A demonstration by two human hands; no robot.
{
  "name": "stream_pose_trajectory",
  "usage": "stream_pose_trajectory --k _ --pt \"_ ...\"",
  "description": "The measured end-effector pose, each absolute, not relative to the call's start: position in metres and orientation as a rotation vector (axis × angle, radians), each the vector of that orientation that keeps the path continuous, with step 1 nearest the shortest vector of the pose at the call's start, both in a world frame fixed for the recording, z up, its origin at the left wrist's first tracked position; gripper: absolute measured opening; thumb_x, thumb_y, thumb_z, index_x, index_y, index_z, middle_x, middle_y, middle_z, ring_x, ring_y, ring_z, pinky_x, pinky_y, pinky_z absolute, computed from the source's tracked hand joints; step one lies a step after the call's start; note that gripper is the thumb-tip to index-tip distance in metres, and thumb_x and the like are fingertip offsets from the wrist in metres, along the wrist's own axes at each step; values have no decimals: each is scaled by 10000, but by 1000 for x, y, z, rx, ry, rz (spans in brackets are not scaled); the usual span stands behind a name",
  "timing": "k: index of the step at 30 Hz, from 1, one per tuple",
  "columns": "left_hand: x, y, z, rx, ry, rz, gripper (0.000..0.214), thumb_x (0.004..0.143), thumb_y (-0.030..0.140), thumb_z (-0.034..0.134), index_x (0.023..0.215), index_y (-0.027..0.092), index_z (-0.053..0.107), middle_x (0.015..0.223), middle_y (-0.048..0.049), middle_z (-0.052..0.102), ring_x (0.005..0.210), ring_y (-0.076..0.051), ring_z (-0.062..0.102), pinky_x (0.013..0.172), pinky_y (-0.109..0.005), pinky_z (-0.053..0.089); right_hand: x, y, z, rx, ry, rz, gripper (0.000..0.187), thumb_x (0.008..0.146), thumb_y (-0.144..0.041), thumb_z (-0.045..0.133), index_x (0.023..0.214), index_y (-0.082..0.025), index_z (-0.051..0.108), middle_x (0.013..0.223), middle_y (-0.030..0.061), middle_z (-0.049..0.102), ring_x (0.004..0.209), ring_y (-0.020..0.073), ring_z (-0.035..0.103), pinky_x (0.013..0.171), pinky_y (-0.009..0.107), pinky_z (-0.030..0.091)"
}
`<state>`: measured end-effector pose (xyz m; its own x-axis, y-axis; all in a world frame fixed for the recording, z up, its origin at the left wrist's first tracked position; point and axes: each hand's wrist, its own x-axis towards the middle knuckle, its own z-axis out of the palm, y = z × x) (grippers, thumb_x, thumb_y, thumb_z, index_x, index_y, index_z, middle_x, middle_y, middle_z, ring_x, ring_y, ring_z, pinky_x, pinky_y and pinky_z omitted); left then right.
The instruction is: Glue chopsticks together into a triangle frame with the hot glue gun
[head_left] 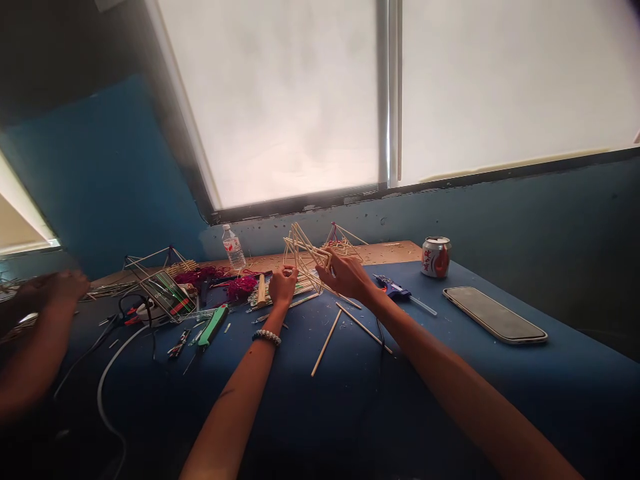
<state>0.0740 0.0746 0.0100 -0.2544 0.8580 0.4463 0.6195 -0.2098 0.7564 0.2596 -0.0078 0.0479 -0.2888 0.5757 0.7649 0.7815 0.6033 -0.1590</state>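
Note:
A frame of thin wooden sticks [303, 248] is held up above the table, between my two hands. My left hand [283, 287] pinches its lower left part, fingers closed. On the right side, my right hand [349, 275] has its fingers closed around the frame's sticks. Below the hands, two loose sticks [327, 341] lie on the blue tabletop, their far ends close together. A blue glue gun [393, 288] with a clear glue stick in its end lies just right of my right wrist. Several more sticks lie behind my left hand, partly hidden.
A green utility knife [213, 327], a phone with a lit screen [169, 293] and purple yarn [242, 288] lie left. A plastic bottle [233, 248] stands behind. A can [436, 257] and a phone [495, 315] are right. Cables [103, 380] and another person's hands [65, 293] are far left.

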Motion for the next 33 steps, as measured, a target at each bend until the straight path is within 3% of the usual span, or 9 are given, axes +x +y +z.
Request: stream_pose_trajectory --k 14,33 --pt "73 78 8 1819 1882 1404 224 817 426 589 872 237 696 825 -22 748 723 -185 675 658 -268 423 257 -12 51 -1142 -2009 -347 378 973 -350 463 1266 -116 511 695 22 708 657 196 682 563 254 279" --pt "73 79 6 1825 1830 1391 149 848 367 539 900 238 592 725 12 721 637 -177 657 608 -263 391 257 -13 51 -1167 -2007 -382 388 965 -346 463 1276 -118 502 762 42 737 705 213 699 587 263 300"
